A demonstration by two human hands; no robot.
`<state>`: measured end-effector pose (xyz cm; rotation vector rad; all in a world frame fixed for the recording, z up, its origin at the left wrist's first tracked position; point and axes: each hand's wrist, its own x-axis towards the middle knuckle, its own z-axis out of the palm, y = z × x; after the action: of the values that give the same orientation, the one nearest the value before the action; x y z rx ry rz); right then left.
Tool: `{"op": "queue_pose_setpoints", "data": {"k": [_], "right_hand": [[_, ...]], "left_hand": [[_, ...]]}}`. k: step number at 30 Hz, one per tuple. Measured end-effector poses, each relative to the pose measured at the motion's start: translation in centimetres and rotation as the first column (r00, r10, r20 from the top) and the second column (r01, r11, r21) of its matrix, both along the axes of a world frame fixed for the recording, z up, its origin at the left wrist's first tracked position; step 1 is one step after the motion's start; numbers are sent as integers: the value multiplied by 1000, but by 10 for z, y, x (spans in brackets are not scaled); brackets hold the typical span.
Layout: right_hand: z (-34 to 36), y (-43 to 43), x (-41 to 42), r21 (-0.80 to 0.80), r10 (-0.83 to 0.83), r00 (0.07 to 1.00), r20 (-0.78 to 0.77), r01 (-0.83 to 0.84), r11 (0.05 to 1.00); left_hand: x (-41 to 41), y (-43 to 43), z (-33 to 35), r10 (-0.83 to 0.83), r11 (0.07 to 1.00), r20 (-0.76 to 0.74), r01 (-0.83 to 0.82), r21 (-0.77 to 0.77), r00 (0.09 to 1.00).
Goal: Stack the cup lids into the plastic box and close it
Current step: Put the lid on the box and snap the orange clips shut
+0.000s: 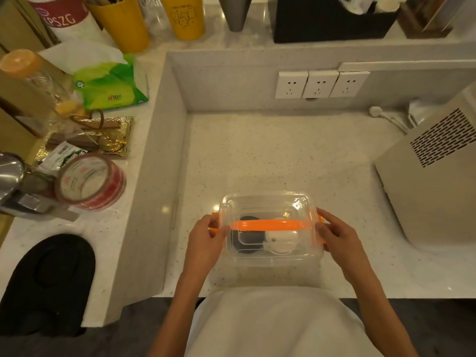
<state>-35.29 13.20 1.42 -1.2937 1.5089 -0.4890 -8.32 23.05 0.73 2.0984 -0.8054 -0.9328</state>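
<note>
A clear plastic box (268, 202) with its transparent cover on sits on the counter near the front edge. An orange handle (273, 224) runs across the cover. Through the plastic I see a black cup lid (251, 247) on the left and a white cup lid (282, 242) on the right, inside the box. My left hand (206, 240) grips the box's left end at the orange clasp. My right hand (337, 235) grips the right end at the other orange clasp.
A beige appliance (432, 181) stands at the right. A raised ledge on the left carries a tape roll (90, 181), a green tissue pack (110, 86), yellow cups (121, 24) and a metal kettle (10, 173). Wall sockets (319, 83) sit behind.
</note>
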Motion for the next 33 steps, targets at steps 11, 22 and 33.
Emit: {"op": "queue_pose_setpoints", "data": {"k": [11,22,33], "right_hand": [[-6,-13,4,5,-31,999,-37,31,999],[-12,-12,3,125,-75,997,-21,77,989],[-12,-17,-4,159,8,999,-33,-3,987]], "left_hand": [[-4,-11,-2,19,996,161,-33,82,987],[-2,-10,-3,65,995,-5,-64,77,998],[-24,-13,1,64,997,263,-74,25,963]]}}
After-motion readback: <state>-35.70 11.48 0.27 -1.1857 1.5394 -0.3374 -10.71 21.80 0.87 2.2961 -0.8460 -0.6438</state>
